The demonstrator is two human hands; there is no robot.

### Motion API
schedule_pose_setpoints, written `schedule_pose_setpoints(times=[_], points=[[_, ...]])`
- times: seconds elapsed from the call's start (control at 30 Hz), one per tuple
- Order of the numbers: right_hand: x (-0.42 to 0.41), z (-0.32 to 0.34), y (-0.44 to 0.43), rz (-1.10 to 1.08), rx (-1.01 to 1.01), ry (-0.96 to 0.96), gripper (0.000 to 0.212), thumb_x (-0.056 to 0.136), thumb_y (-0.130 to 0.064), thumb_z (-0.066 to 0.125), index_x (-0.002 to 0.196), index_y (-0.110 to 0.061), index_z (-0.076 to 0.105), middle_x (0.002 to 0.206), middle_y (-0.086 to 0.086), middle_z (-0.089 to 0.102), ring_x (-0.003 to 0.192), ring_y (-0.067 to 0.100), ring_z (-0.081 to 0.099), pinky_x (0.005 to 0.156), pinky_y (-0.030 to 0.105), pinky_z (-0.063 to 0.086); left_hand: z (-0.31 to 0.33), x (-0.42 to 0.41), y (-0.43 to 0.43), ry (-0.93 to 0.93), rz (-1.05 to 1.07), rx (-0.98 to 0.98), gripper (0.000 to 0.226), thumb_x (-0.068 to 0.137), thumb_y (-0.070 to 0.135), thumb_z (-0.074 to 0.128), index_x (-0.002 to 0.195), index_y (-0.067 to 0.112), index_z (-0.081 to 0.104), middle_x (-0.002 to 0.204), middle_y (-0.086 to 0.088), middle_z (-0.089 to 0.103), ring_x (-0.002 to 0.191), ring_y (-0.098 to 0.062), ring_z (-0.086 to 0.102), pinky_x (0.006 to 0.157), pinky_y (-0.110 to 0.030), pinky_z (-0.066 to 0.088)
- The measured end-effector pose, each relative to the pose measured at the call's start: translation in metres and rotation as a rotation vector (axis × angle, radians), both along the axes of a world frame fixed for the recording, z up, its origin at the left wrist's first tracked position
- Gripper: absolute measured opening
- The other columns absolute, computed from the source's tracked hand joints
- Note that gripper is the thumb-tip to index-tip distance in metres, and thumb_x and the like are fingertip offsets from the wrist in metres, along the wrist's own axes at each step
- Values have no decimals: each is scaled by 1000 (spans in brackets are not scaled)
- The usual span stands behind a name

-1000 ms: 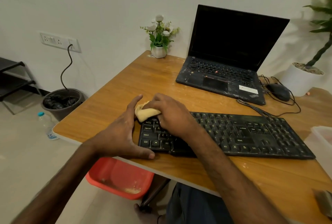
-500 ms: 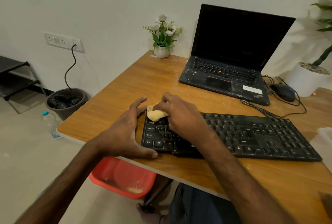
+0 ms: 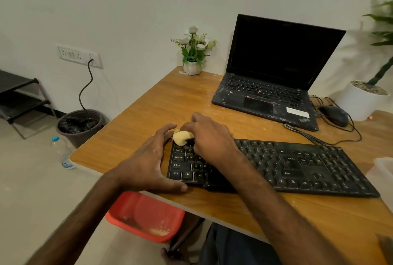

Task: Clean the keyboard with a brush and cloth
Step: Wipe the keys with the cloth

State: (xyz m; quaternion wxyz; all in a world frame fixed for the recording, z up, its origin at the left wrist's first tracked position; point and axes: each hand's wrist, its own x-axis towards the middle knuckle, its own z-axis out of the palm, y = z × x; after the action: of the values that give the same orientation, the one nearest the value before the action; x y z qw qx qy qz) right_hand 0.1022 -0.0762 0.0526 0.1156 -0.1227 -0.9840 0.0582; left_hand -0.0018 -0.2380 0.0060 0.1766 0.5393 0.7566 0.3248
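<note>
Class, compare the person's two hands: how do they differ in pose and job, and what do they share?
The right hand grips the yellow cloth; the left hand holds nothing. The right hand lies over the keys of the keyboard; the left hand braces its left end, thumb at the front edge. Both touch the keyboard.

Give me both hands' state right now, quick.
Left hand: open, fingers spread, bracing the left end of the keyboard.
Right hand: closed on the yellow cloth, pressing it onto the top-left keys.
</note>
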Motion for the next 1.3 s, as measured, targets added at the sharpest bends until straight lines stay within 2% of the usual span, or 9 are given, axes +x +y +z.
schedule_pose_setpoints(times=[0.1,0.3,0.5,0.7,0.83,0.93,1.0,1.13,1.3], points=[[-6,3,-7,-54,37,21,43,91,-14,64,133,-24,56,115,0,48,105,19,51,81,37,49,0,2,0,18,3,7,139,50,75,85,150,48,-8,156,20,28,141,1,30,119,-35,32],[9,-7,-21,24,23,54,47,91,-14,64,135,-24,52,119,-1,49,108,17,49,79,32,43,-2,1,1,22,32,5,143,47,76,86,150,48,-9,151,21,33,138,0,33,118,-30,32],[43,-2,22,-298,48,82,39,96,-19,59,135,-25,53,117,-4,55,98,9,50,83,26,45,-1,1,-1,7,21,-6,143,45,79,84,150,46,-7,156,23,28,143,1,27,120,-29,26],[61,-3,31,-574,79,109,38,96,-13,58,133,-16,54,119,1,56,101,15,55,82,29,49,-2,1,1,42,21,-15,141,45,81,83,149,49,-7,158,20,25,142,1,26,120,-28,25],[30,-8,-11,-399,-37,143,43,94,-13,62,135,-20,54,121,-2,52,101,11,49,87,27,45,-2,3,1,44,23,-11,142,46,80,83,150,45,-7,154,22,29,140,2,27,117,-24,24],[15,-8,-30,-216,-26,121,49,91,-13,65,138,-20,53,125,-2,47,111,14,46,91,33,48,-1,2,1,21,14,-4,141,47,77,85,149,47,-7,153,25,28,140,1,31,117,-27,30],[21,-9,-21,-204,-23,117,49,91,-13,65,137,-22,53,121,-5,46,104,11,43,91,32,48,0,1,0,-18,11,-1,142,45,75,86,149,46,-6,150,29,28,139,1,32,117,-28,31],[64,-9,31,-375,62,128,41,91,-16,67,131,-25,60,112,-7,52,96,6,46,83,22,45,0,0,-1,-26,16,0,141,44,75,86,148,47,-4,155,23,28,141,0,30,118,-28,29],[136,2,94,-795,110,104,38,87,-10,68,124,-18,65,110,6,59,95,20,57,76,37,50,-1,1,-1,-7,18,-6,140,45,77,85,149,45,-3,157,19,29,142,0,30,118,-28,29]])
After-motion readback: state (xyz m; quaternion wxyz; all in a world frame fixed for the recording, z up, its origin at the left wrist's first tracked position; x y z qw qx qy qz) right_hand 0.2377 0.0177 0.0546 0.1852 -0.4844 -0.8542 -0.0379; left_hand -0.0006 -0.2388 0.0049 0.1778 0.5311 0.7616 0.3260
